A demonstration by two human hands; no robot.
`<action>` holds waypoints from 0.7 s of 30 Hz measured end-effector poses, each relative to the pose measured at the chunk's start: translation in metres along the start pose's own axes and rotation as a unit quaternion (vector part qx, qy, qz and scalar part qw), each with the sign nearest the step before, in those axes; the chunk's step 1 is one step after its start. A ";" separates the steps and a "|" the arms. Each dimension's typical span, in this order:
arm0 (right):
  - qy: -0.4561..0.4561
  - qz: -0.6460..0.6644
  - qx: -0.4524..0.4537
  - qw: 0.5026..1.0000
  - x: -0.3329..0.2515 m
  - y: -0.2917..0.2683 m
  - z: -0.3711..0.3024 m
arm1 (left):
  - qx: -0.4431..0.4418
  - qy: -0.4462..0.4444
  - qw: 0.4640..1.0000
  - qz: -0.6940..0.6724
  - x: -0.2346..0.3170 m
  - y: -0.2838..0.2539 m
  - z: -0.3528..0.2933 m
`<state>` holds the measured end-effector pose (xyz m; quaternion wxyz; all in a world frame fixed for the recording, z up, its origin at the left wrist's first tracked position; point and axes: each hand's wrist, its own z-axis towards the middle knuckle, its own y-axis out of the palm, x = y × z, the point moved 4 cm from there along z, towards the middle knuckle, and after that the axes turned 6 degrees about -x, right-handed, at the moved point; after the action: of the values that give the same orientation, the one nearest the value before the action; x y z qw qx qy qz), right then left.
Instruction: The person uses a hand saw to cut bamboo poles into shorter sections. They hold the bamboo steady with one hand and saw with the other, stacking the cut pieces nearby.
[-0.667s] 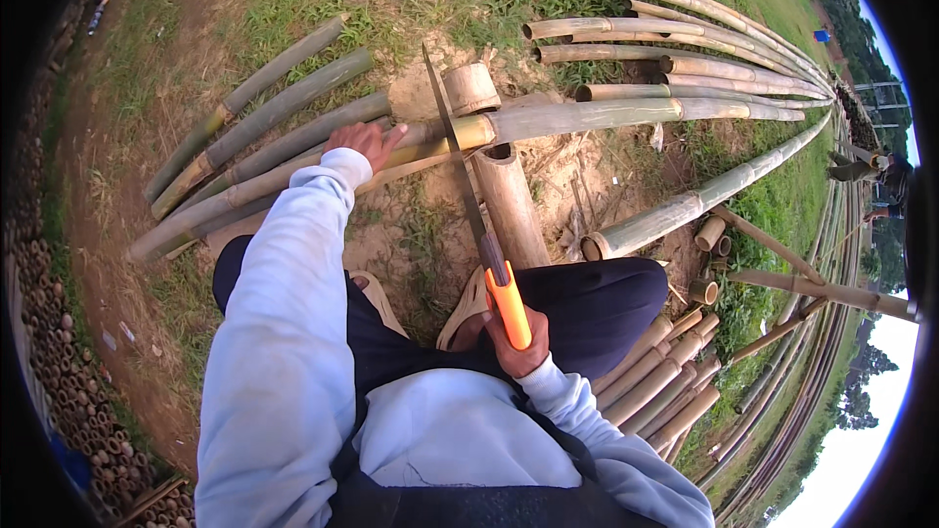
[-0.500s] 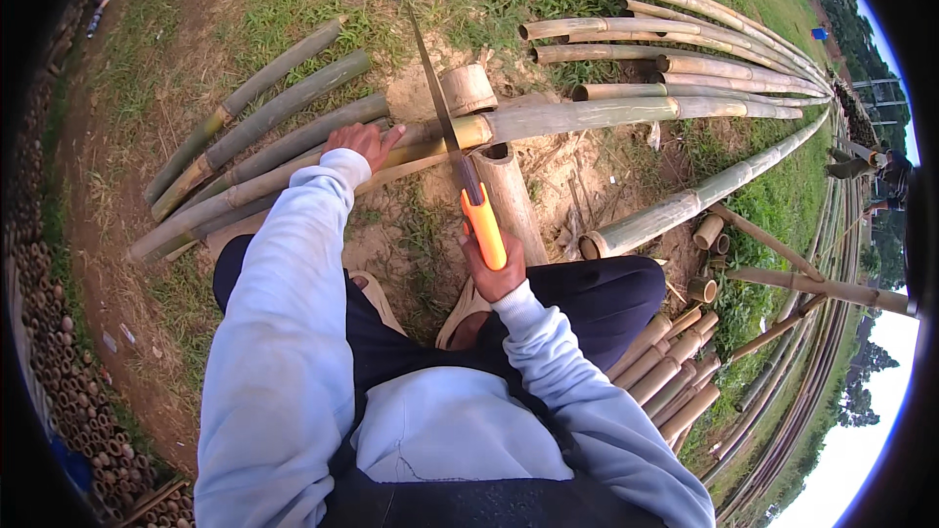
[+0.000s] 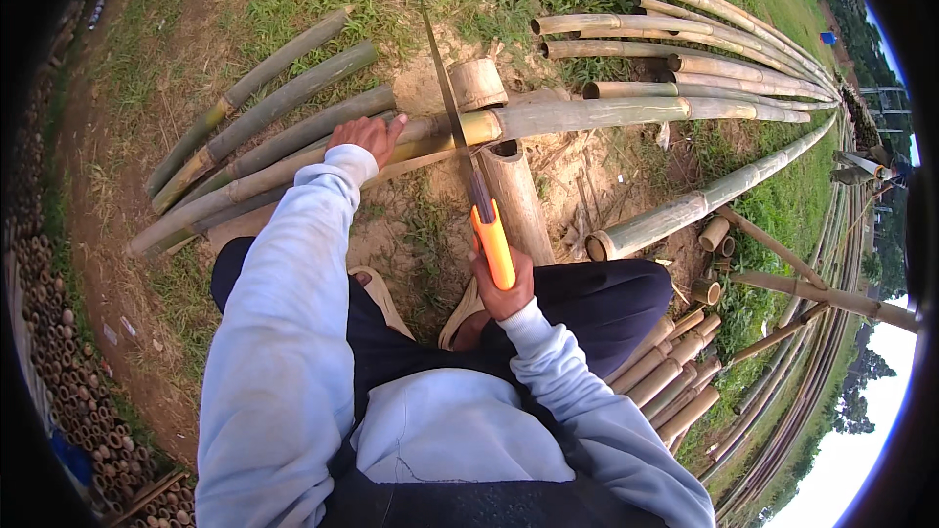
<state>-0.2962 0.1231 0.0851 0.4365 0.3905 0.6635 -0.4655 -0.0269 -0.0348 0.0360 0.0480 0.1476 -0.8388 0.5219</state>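
Observation:
My right hand (image 3: 507,286) is closed around the orange handle of a handsaw (image 3: 495,244). The saw's long dark blade points away from me and crosses a long bamboo pole (image 3: 587,117) at a yellowish stretch. My left hand (image 3: 368,140) grips this pole to the left of the blade, its thumb lying along the top. Beneath the pole, just right of the blade, a short upright-cut bamboo piece (image 3: 518,198) slants toward my right knee. A stubby bamboo section (image 3: 477,84) sits on the pole's far side.
Several greenish bamboo lengths (image 3: 284,103) lie at left. Long poles (image 3: 704,29) stretch away to the right, with another pole (image 3: 675,215) nearer me. Cut pieces (image 3: 675,372) are piled beside my right knee. Bamboo braces (image 3: 831,288) stand at far right; many short pieces (image 3: 73,391) fill the left edge.
The saw's handle and my right hand have drawn slightly toward me. My left hand stays on the pole, and the whole view has shifted a little.

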 end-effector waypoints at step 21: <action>-0.081 0.020 0.002 0.997 0.013 0.006 0.055 | -0.066 -0.057 0.996 -0.026 -0.007 0.002 0.009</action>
<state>-0.2827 0.0737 0.0606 0.4970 0.3654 0.6175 -0.4880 -0.0204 -0.0411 0.0288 0.0234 0.1950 -0.8689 0.4544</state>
